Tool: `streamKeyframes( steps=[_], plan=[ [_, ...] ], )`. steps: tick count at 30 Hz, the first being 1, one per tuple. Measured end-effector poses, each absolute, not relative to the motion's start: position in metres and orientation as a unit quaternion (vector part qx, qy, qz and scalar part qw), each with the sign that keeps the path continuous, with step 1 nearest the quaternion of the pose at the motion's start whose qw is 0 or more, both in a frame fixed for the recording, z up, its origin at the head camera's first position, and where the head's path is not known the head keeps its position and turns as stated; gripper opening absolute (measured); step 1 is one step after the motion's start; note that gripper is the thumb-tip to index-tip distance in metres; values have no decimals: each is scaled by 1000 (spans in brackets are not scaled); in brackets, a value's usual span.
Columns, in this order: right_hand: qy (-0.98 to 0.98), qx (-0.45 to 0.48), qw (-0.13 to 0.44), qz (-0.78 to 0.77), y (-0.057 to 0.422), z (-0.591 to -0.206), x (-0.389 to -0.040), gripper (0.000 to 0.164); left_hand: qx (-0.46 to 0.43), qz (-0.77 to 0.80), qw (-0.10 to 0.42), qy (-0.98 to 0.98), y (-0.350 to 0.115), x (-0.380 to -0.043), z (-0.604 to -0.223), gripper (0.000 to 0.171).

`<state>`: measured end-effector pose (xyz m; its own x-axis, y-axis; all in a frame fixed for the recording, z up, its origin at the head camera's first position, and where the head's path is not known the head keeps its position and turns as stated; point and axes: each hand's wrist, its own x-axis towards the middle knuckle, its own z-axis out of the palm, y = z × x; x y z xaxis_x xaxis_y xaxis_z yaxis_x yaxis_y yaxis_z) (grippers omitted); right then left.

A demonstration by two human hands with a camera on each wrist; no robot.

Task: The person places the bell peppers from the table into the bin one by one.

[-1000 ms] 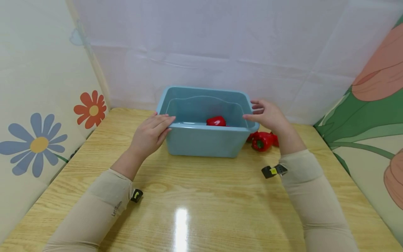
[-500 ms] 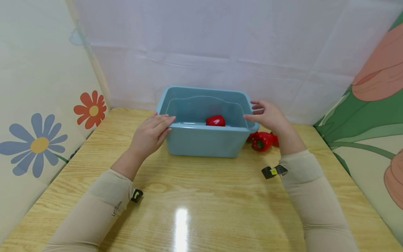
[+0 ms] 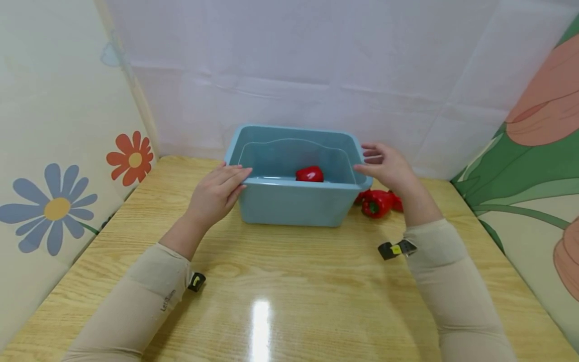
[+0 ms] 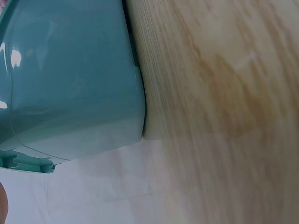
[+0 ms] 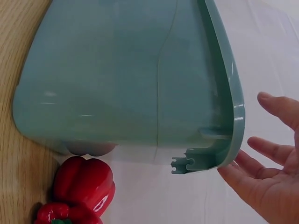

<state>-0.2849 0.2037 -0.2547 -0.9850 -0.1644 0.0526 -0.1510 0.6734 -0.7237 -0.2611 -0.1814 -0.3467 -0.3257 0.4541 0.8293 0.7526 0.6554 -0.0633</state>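
Note:
A blue-green plastic bin (image 3: 289,206) stands on the wooden table against the back cloth. Inside it lies a red bell pepper (image 3: 309,174), partly hidden by the front wall. My left hand (image 3: 214,193) rests on the bin's front left corner, its fingers laid straight over the rim. At the right end of the rim is my right hand (image 3: 390,166), fingers and thumb spread and holding nothing. In the right wrist view, its thumb is apart from the rim and a finger is right at the corner. Red bell peppers (image 5: 84,184) lie beside the bin, below that hand.
The wooden table (image 3: 307,281) has a bright light reflection near the front. A white cloth (image 3: 289,65) hangs close behind the bin. Flower-patterned panels stand on the left (image 3: 50,125) and right (image 3: 534,176) sides.
My right hand has drawn slightly to the right, its thumb coming back from inside the rim. The pepper in the bin has shifted slightly left. My left hand has stayed in place.

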Motion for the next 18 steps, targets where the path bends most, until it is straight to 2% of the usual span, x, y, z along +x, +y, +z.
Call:
streamKeyframes(
  steps=[18],
  plan=[
    [920, -75, 8, -385, 224, -258, -277, 69, -380, -169, 438, -797, -182, -261, -347, 40]
  ],
)
